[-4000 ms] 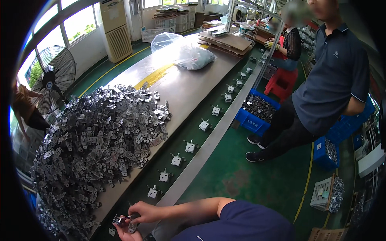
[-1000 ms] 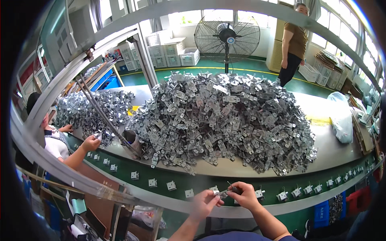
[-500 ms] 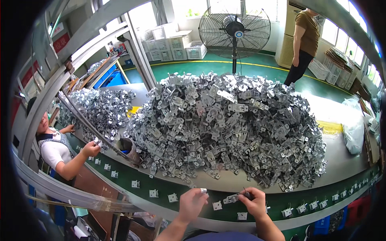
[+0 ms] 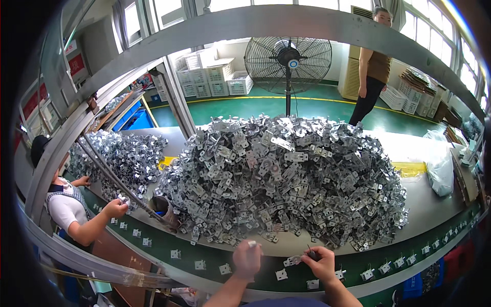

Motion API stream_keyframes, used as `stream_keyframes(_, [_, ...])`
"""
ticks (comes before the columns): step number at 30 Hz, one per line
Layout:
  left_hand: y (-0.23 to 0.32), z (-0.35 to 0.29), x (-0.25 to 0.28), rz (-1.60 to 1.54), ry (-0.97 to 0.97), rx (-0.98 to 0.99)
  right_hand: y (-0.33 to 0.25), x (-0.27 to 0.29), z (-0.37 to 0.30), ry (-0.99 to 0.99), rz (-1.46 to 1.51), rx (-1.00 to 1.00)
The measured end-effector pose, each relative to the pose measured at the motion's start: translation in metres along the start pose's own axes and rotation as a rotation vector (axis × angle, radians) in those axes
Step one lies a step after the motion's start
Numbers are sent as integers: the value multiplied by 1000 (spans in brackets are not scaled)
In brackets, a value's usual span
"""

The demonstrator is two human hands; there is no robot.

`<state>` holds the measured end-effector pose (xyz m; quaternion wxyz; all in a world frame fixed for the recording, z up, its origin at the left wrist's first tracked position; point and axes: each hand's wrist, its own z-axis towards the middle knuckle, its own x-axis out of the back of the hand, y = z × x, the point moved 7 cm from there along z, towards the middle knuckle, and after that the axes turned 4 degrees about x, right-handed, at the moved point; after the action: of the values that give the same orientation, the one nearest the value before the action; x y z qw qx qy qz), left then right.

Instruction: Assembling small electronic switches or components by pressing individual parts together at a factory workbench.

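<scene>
My left hand (image 4: 247,260), smeared by motion, is curled closed around a small bright metal piece (image 4: 251,244) at its fingertips. It is over the near edge of the steel table, just short of the pile of metal brackets (image 4: 286,179). To its right, my right hand (image 4: 322,263) pinches a flat silver bracket with holes (image 4: 292,261), which points left. A small dark part with a thin pin (image 4: 312,254) also shows at those fingers. Below them, a square metal part (image 4: 281,275) and another metal part (image 4: 313,284) lie on the green belt (image 4: 255,279).
More square parts (image 4: 225,268) sit spaced along the belt's left; pinned parts (image 4: 367,275) line its right. A dark cylindrical container (image 4: 162,207) stands by the pile. At left, a co-worker's hand (image 4: 116,208) holds a metal part. A metal beam (image 4: 245,23) crosses overhead.
The view has tilted up, so the pile and belt sit lower in the picture. My left hand has shifted slightly toward the pile. My right hand still holds the bracket.
</scene>
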<state>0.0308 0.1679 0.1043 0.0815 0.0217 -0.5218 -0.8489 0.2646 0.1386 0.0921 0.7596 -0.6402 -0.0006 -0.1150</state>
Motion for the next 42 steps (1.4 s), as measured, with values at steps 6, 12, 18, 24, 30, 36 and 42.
stream_keyframes(6, [3, -2, 14, -178, 117, -83, 2, -8, 0, 0, 127, -147])
stream_keyframes(12, [1, -1, 17, -226, 121, -39, 1, -8, 2, 7, 91, -96])
stream_keyframes(18, [7, 0, 20, -222, 135, -43, 3, -7, 3, -1, 39, -64])
stream_keyframes(24, [12, 2, 16, -231, 118, -44, -6, -7, 5, -8, 30, -77])
stream_keyframes(30, [14, 0, 18, -237, 127, -43, 6, -8, 4, -39, 12, -80])
stream_keyframes(36, [17, 1, 11, -250, 137, -38, 3, 0, 2, -4, -58, -16])
stream_keyframes(42, [23, -10, 26, -144, 256, -14, -1, 1, -1, -15, -50, 93])
